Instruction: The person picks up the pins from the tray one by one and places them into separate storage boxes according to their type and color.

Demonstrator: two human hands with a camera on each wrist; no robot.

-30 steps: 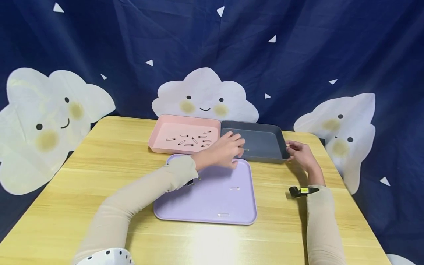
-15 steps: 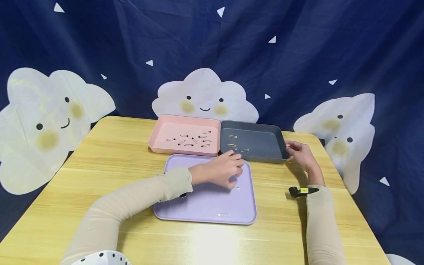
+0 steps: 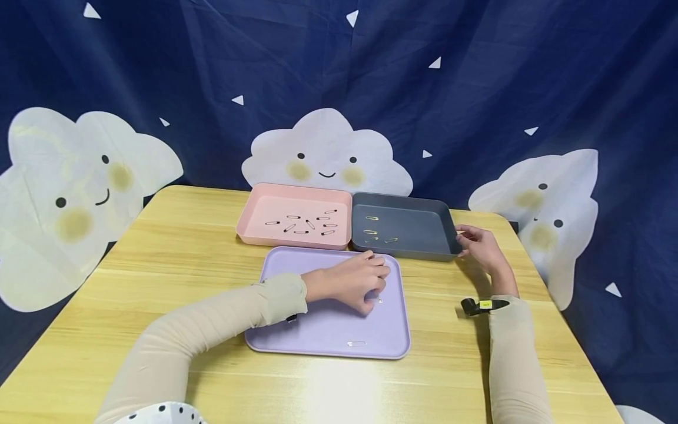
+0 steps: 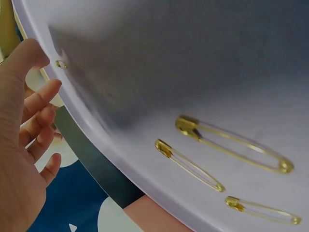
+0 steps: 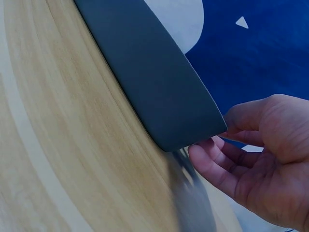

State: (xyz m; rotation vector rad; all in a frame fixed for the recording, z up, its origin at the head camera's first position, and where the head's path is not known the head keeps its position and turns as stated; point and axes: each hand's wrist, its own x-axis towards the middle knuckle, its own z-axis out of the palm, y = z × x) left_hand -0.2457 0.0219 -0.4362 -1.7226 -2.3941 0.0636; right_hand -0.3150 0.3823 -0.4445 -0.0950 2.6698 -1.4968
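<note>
My left hand (image 3: 356, 281) hovers low over the lilac tray (image 3: 323, 338), fingers bent loosely. In the left wrist view, a small gold safety pin (image 4: 61, 64) lies by the thumb and index fingertips, apparently apart from them. Closer to that camera are three larger-looking gold safety pins (image 4: 234, 144) on the same tray. Near the tray's front edge in the head view lies another safety pin (image 3: 357, 343). My right hand (image 5: 270, 154) holds the corner of the dark grey tray (image 5: 159, 87), thumb and fingers against its outer wall. Several gold safety pins (image 3: 372, 218) lie inside that tray.
A pink tray (image 3: 251, 227) with several black safety pins (image 3: 309, 224) abuts the grey tray's left side. All the trays stand on a wooden table (image 3: 175, 259). Behind it hangs a dark blue curtain (image 3: 296, 53) with cloud faces.
My left hand has come back from over the grey tray to the lilac tray, uncovering gold safety pins in the grey one. My right hand stays at the grey tray's corner.
</note>
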